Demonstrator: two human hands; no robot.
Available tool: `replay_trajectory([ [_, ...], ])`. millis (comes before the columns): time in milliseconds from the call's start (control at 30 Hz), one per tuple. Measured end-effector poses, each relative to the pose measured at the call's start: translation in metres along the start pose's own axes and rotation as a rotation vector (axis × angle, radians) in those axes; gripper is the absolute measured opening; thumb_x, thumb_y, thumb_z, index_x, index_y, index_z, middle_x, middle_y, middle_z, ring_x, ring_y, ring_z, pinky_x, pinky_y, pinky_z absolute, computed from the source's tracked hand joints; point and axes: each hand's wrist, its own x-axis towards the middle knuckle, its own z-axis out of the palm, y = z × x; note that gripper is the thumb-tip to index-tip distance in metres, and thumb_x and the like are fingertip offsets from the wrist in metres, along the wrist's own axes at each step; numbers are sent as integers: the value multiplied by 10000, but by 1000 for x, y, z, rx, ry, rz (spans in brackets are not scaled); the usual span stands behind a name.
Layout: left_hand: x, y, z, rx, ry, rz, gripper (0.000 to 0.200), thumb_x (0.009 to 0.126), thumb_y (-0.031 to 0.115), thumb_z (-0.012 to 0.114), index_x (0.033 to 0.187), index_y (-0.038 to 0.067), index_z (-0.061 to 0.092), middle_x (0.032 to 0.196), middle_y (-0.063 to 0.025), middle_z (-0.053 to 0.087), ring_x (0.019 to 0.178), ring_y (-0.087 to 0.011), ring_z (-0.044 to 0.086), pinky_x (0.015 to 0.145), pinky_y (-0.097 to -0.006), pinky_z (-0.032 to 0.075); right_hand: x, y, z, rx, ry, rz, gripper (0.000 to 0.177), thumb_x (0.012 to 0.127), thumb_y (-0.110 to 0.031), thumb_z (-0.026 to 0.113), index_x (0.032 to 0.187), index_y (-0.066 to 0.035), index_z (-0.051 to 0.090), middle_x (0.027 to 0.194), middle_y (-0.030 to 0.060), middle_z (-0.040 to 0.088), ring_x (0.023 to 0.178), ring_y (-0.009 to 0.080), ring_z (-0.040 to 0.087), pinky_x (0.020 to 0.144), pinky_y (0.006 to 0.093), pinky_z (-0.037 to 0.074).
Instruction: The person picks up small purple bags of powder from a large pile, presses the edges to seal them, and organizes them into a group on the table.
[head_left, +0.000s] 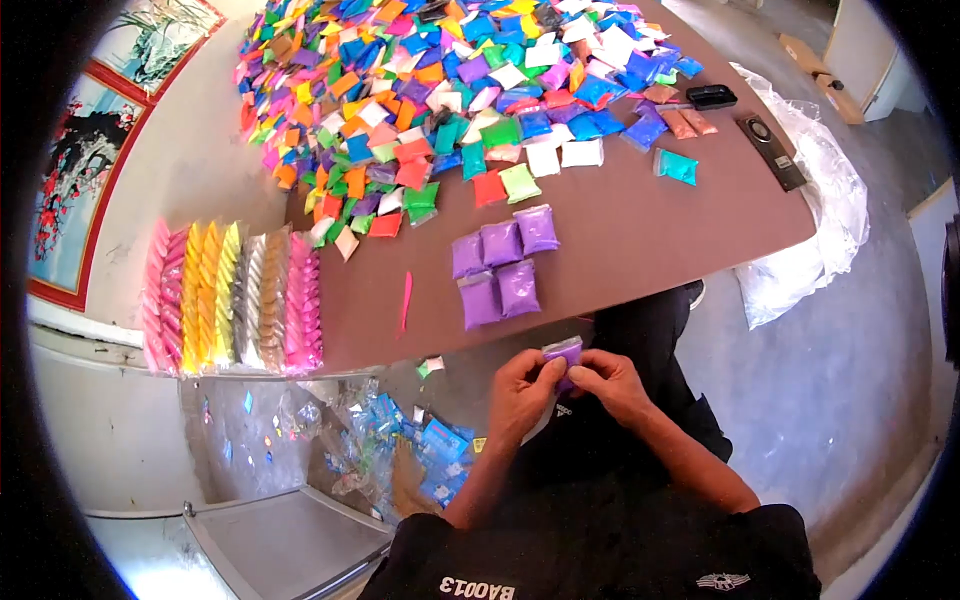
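Note:
Between both hands, just off the table's near edge, is a small purple packet [564,351] in clear plastic. My left hand [524,394] grips its left side, thumb on the front. On the other side my right hand [612,386] is closed on it too, thumb and fingers pressed near the lower part. Several matching purple packets [518,287] lie in two rows on the brown table [390,285], just beyond my hands. A pink plastic stick [406,302] lies to their left.
A big heap of coloured packets [400,90] covers the far side. Rows of stacked packets [232,300] stand at the left edge. Farther right are a teal packet [676,167], a black tray [711,96] and a dark device [771,152]. Plastic litter [425,450] covers the floor below.

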Motion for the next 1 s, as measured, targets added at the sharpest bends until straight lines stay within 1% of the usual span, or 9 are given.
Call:
replay_trajectory([
  [200,-7,-8,5,126,-71,59,195,950,189,709,938,-3,681,809,3,634,759,-66,546,662,-244,452,3,7,-7,108,10,-17,203,959,-130,668,1119,-5,667,999,22,685,902,95,629,820,271,524],
  [367,-16,-1,28,36,-60,-27,238,964,225,704,963,-9,659,798,-3,635,748,-67,543,659,-260,459,2,15,-3,273,150,-67,147,953,-99,660,1086,-38,670,956,5,668,841,75,605,745,250,506],
  [467,-16,-4,28,70,-72,-11,232,960,215,707,923,-5,643,776,0,624,735,-66,531,647,-264,456,4,20,-11,327,88,2,163,969,-80,626,1126,-38,630,1035,31,658,914,108,627,800,269,525],
  [500,-15,-6,28,100,-66,28,231,959,208,707,901,-2,632,758,3,612,722,-65,520,637,-267,453,3,11,-11,362,24,10,177,988,-133,612,1139,-42,625,1029,27,644,897,101,610,763,256,511],
  [633,-12,-13,30,-9,-89,113,246,955,195,708,851,-4,607,697,2,563,683,-71,491,602,-277,437,2,-2,-18,250,-75,102,222,1023,-247,586,1120,-54,638,926,-7,604,778,71,552,690,235,463],
  [767,-16,-6,27,158,-100,114,267,952,197,712,828,-14,604,664,-16,557,660,-79,486,583,-282,430,2,5,-12,190,12,111,214,1023,-248,604,1060,-49,670,882,-17,610,759,65,544,673,232,460],
  [833,-19,1,29,198,-113,102,272,951,201,714,827,-16,608,665,-24,570,661,-80,491,583,-283,432,2,10,-7,176,101,-79,219,1023,-246,617,1003,-42,695,861,-27,617,758,56,534,661,222,454],
  [933,-21,6,36,262,-103,60,267,962,222,698,858,-15,632,683,-26,598,667,-80,511,591,-285,440,3,17,-11,109,109,-139,242,1024,-249,613,1060,-32,713,896,-24,639,781,55,564,668,233,472],
  [1000,-21,1,43,133,-79,92,273,977,244,673,895,-16,656,686,-31,607,665,-87,537,597,-294,453,3,18,-10,103,124,-127,247,1027,-258,606,1054,-36,711,888,-26,632,776,55,558,668,235,470],
])
